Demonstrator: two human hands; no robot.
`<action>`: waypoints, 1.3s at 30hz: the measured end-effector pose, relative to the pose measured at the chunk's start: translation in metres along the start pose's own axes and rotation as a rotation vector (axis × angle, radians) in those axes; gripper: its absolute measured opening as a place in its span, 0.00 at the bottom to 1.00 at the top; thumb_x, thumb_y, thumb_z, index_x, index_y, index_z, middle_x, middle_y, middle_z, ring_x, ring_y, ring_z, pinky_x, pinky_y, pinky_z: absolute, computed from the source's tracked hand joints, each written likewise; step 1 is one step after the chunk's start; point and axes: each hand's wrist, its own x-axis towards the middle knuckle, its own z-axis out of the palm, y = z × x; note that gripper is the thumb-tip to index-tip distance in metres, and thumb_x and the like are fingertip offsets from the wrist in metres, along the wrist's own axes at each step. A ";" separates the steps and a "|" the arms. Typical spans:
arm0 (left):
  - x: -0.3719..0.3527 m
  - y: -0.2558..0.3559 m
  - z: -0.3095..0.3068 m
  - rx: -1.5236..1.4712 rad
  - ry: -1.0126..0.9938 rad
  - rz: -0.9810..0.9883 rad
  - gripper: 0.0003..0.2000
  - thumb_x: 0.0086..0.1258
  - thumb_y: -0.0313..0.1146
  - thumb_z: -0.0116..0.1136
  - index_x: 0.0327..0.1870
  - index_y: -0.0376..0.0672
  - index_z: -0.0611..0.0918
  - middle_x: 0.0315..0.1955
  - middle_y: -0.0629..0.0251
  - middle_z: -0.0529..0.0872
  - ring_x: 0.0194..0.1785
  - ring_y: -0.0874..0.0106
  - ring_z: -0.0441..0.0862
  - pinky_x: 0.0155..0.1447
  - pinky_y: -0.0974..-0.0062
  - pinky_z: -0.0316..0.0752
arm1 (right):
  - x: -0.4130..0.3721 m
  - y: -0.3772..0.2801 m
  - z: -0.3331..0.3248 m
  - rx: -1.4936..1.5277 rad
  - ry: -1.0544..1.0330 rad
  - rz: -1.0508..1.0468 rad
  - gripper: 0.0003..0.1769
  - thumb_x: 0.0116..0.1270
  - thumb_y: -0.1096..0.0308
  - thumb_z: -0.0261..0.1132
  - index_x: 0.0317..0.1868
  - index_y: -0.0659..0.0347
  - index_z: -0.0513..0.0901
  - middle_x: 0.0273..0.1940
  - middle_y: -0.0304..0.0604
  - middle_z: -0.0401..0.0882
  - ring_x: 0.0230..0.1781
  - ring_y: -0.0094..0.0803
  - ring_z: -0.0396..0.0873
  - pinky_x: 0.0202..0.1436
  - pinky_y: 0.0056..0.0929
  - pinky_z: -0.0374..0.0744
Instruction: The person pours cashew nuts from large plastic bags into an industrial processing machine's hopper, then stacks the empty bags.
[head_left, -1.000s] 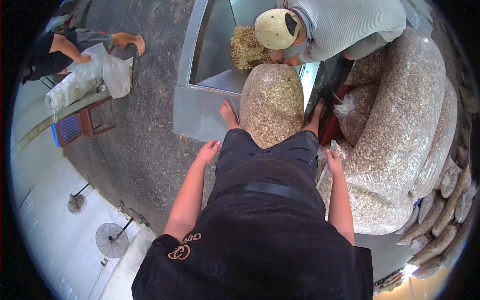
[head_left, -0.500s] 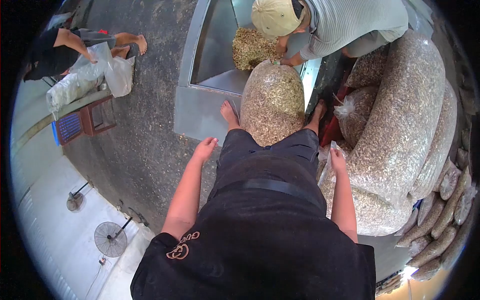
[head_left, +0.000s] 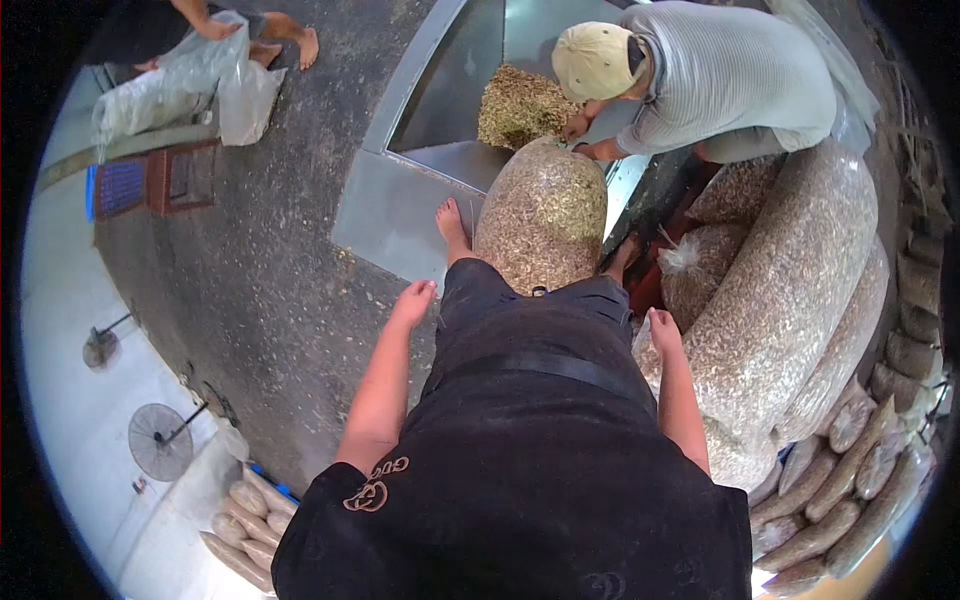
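Note:
A big clear bag full of pale brown flakes (head_left: 545, 215) stands between my legs. My left hand (head_left: 414, 302) hangs beside my left thigh, its fingers curled, and anything inside them is too small to make out. On the other side, my right hand (head_left: 663, 330) is near my right thigh and the large filled bags (head_left: 780, 290), its fingers bent together. A co-worker in a cap (head_left: 735, 80) bends over the top of the standing bag with both hands at its mouth. Loose flakes (head_left: 520, 108) lie heaped in the metal bin (head_left: 430, 215).
Another person's hand (head_left: 215, 28) holds clear plastic bags (head_left: 245, 100) at the upper left. Below are a brown stool (head_left: 182, 180) and a blue crate (head_left: 120, 188). Narrow filled bags (head_left: 830, 500) are piled at the lower right. A fan (head_left: 160, 440) stands at the left.
The view has shifted and turned a little. The pale plastic piece at my right hand no longer shows. The co-worker's hands remain at the bag's mouth.

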 end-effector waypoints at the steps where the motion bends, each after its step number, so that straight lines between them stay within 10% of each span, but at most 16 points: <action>1: -0.002 -0.006 0.000 -0.011 0.002 -0.040 0.19 0.74 0.45 0.49 0.50 0.38 0.80 0.38 0.65 0.84 0.39 0.76 0.78 0.45 0.77 0.73 | 0.004 -0.010 -0.004 0.026 -0.022 -0.002 0.30 0.69 0.47 0.57 0.56 0.69 0.76 0.49 0.51 0.81 0.52 0.34 0.77 0.59 0.31 0.72; 39: -0.057 -0.083 0.029 -0.317 0.163 -0.165 0.20 0.73 0.48 0.50 0.50 0.38 0.78 0.35 0.68 0.84 0.30 0.79 0.75 0.36 0.77 0.72 | 0.013 -0.133 0.008 -0.204 -0.190 -0.189 0.31 0.70 0.45 0.54 0.57 0.66 0.76 0.53 0.55 0.79 0.56 0.44 0.76 0.60 0.34 0.71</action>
